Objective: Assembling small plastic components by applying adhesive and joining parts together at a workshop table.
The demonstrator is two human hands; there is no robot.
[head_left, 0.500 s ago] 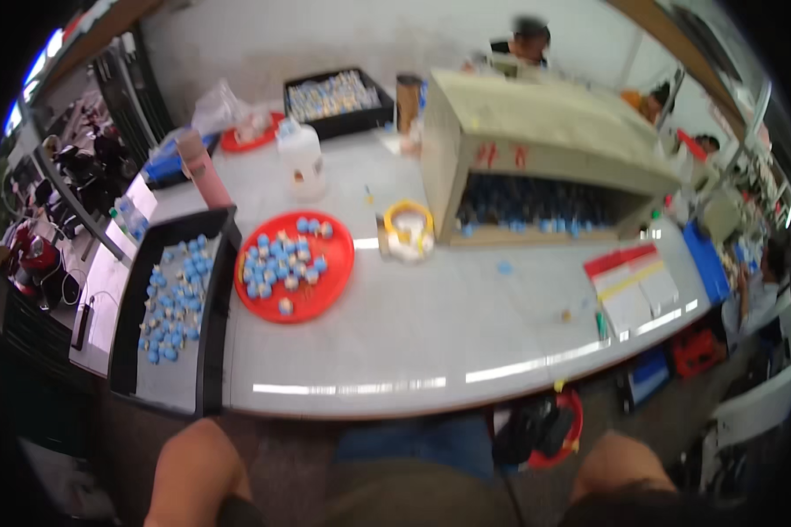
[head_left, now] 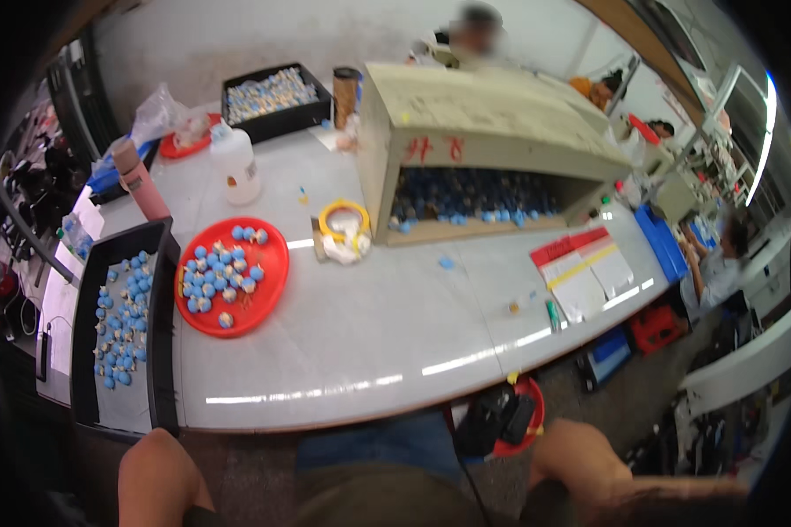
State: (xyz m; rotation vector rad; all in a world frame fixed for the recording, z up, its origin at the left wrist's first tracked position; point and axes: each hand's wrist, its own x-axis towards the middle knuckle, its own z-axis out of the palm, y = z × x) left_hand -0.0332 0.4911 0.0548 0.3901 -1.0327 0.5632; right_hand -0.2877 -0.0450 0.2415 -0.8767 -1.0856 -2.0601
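Observation:
Neither of my hands shows. Two bare, rounded limbs, seemingly my knees, rise at the lower edge, and a strip of skin, perhaps my right forearm, runs to the right there. On the table before me, a round red tray [head_left: 277, 285] bears several small blue-and-cream balls [head_left: 211, 285]. Left of it stands a long black tray [head_left: 163, 351] with more such balls on a pale sheet. A yellow tape roll [head_left: 343, 209] lies beyond the red tray, next to a crumpled white thing [head_left: 351, 248]. I cannot make out anything held.
A beige open-fronted box [head_left: 501, 105] full of dark blue pieces stands at the back. Around it are a white jug [head_left: 235, 167], a pink bottle [head_left: 141, 184], another black tray [head_left: 281, 123] and printed sheets [head_left: 589, 272]. Co-workers sit behind and at right [head_left: 721, 263].
My view has swung to the right, so the table and everything on it sit further left in the picture. A strip of skin now shows at the lower right. No object on the table has visibly moved.

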